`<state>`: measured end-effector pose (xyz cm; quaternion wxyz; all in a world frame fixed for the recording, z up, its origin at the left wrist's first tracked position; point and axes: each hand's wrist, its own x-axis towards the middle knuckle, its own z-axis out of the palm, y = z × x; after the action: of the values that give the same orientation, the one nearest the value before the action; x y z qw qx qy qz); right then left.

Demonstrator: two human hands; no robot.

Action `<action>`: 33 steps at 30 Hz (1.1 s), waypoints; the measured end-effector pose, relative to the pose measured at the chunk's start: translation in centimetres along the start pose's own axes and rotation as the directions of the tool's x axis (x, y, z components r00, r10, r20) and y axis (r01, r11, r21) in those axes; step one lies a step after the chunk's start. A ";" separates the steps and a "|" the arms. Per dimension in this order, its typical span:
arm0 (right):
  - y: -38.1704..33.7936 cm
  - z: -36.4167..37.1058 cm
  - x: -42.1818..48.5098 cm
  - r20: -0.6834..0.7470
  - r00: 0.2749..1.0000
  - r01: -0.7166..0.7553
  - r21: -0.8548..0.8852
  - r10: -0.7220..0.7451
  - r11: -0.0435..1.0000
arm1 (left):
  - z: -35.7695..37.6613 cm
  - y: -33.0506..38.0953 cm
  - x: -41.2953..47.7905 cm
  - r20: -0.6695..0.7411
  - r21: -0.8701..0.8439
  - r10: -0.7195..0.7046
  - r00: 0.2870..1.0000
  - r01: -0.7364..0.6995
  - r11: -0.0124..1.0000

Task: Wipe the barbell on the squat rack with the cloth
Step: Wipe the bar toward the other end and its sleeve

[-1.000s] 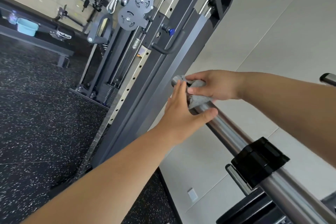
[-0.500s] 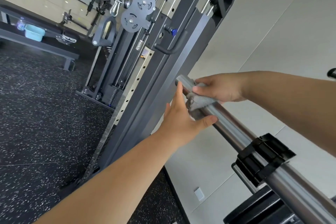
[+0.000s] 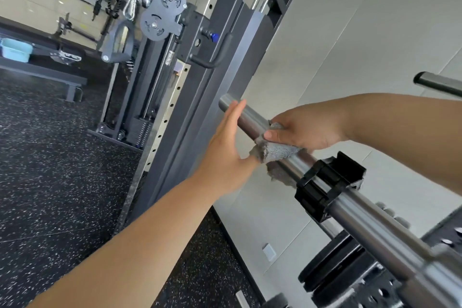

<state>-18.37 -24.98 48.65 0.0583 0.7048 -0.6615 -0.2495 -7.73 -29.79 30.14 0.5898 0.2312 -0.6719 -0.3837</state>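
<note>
The steel barbell (image 3: 252, 121) runs from its free end at the centre down to the lower right. A grey cloth (image 3: 276, 151) is wrapped over the sleeve, and my right hand (image 3: 306, 131) grips it around the bar. My left hand (image 3: 226, 147) lies flat with straight fingers against the near side of the bar, close to its end, thumb touching the cloth's edge. A black collar clamp (image 3: 325, 187) sits on the bar just past the cloth.
The dark squat rack upright (image 3: 200, 112) with a perforated strip stands right behind the bar's end. Black weight plates (image 3: 332, 265) hang at the lower right. A bench (image 3: 45, 74) with a teal tub (image 3: 16, 49) is far left on the speckled floor.
My right hand has slid the cloth along the bar away from its end, towards the collar clamp, baring the bar's tip. My left hand stays flat by the end.
</note>
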 end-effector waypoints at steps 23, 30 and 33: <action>0.7 5.1 -13.7 -0.361 0.931 -0.068 -0.334 -0.061 0.940 | 3.9 11.5 -4.3 0.235 0.046 -0.012 0.972 0.001 0.999; 1.3 9.3 -21.7 -0.365 0.929 -0.010 -0.190 -0.061 0.982 | 6.7 14.5 -8.0 0.263 0.380 0.029 0.964 -0.131 0.916; 1.1 10.2 -23.9 -0.437 0.898 -0.015 -0.128 -0.043 0.992 | 8.2 15.7 -9.2 0.311 0.413 0.081 0.947 -0.212 0.886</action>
<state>-23.70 0.39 46.82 0.2491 0.7425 -0.6087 -0.1265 -11.63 -11.37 36.80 0.4466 0.2493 -0.8346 -0.2044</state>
